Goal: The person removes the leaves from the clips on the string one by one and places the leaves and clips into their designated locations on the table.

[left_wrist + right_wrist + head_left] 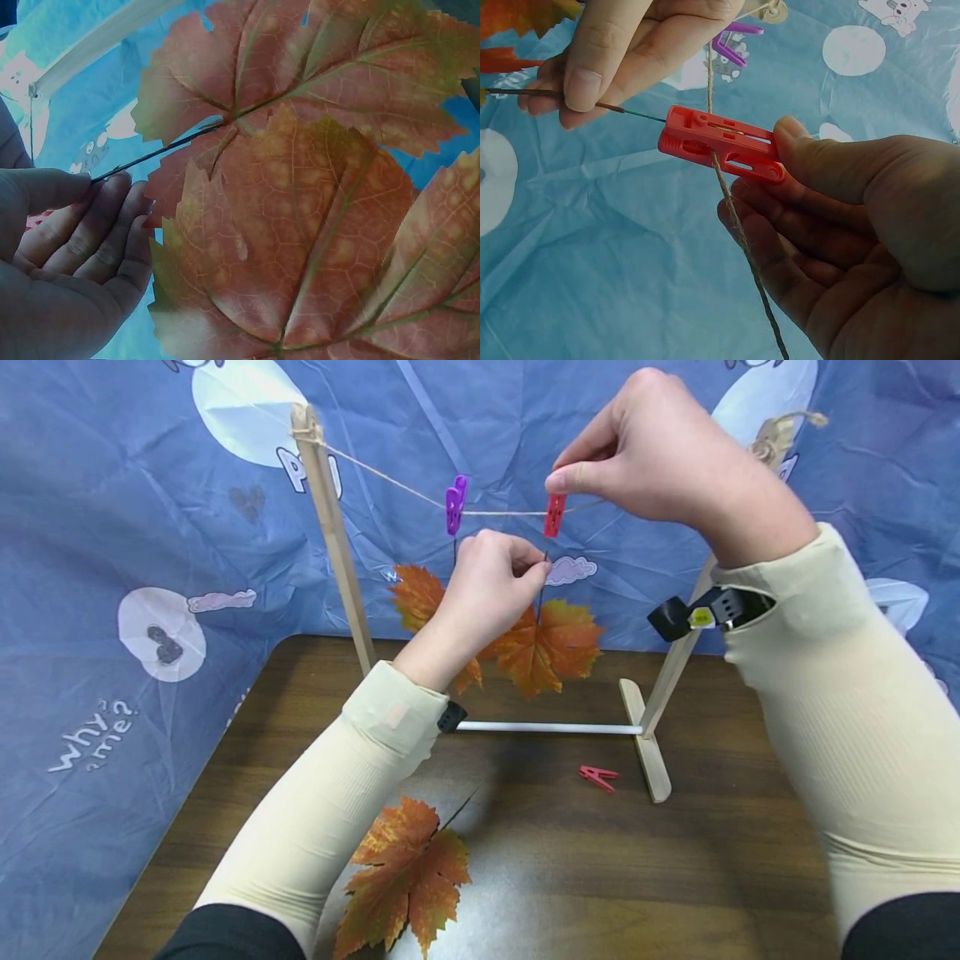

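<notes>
My right hand (667, 464) pinches a red clothespin (716, 141) by its handle end, and the clothespin sits across a twine line (742, 232). Below it, my left hand (487, 581) holds the dark stem (154, 156) of an orange maple leaf (551, 639) between thumb and fingers. In the right wrist view, the stem's thin green tip meets the nose of the red clothespin. Farther left on the line, a purple clothespin (454, 508) carries another orange leaf (417, 595), partly hidden behind my left hand.
Wooden posts (337, 539) hold up the line, with a white rod (551, 727) low between them. On the brown table (720, 860) lie a loose red clothespin (598, 777) and a third maple leaf (405, 877). A blue printed cloth (225, 710) hangs behind.
</notes>
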A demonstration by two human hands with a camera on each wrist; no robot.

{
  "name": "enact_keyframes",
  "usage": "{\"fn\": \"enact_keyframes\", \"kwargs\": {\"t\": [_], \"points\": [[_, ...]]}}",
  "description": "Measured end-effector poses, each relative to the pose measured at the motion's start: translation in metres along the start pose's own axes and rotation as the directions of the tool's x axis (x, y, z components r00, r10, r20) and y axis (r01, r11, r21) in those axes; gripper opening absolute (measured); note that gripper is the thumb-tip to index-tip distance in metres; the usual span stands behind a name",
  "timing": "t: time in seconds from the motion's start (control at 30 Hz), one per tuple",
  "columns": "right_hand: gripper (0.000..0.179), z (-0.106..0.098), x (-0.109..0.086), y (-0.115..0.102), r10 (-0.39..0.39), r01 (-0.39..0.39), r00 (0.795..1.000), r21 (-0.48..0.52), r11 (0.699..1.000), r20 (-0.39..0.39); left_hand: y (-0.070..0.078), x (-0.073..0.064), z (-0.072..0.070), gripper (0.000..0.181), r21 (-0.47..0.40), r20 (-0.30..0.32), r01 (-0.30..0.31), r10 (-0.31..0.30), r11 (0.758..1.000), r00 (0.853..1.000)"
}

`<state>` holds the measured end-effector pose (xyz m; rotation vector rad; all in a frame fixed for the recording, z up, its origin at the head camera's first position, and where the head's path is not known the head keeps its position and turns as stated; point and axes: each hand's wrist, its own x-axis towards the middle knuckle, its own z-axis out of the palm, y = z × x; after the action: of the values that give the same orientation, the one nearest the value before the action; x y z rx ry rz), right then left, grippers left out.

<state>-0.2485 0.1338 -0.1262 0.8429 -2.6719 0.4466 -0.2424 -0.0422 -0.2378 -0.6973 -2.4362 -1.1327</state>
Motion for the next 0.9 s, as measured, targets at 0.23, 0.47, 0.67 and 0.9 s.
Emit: {"fn": "enact_keyframes", "kwargs": {"t": [0.23,0.47,0.67,0.9], "points": [[0.033,-0.003,-0.001,0.0,0.033,-0.033,0.999,0.006,0.999,-0.028,-0.001,0.0,0.002,0.017,0.011,0.015,-0.007,0.007,1.0,1.0],[0.036,-0.009,-0.001,-0.002,0.077,-0.077,0.997,0.012,0.997,-0.03,-0.002,-0.001,0.004,0.017,0.031,0.025,-0.021,0.02,0.999,0.999],[0.038,-0.014,-0.003,-0.001,0.117,-0.116,0.992,0.032,0.993,-0.04,0.001,-0.001,0.006,0.019,0.051,0.039,-0.03,0.028,0.998,0.999],[0.039,-0.018,-0.005,0.0,0.106,-0.104,0.991,0.028,0.994,-0.08,0.004,-0.003,0.01,0.021,0.033,0.074,-0.042,0.04,0.999,0.996]]}}
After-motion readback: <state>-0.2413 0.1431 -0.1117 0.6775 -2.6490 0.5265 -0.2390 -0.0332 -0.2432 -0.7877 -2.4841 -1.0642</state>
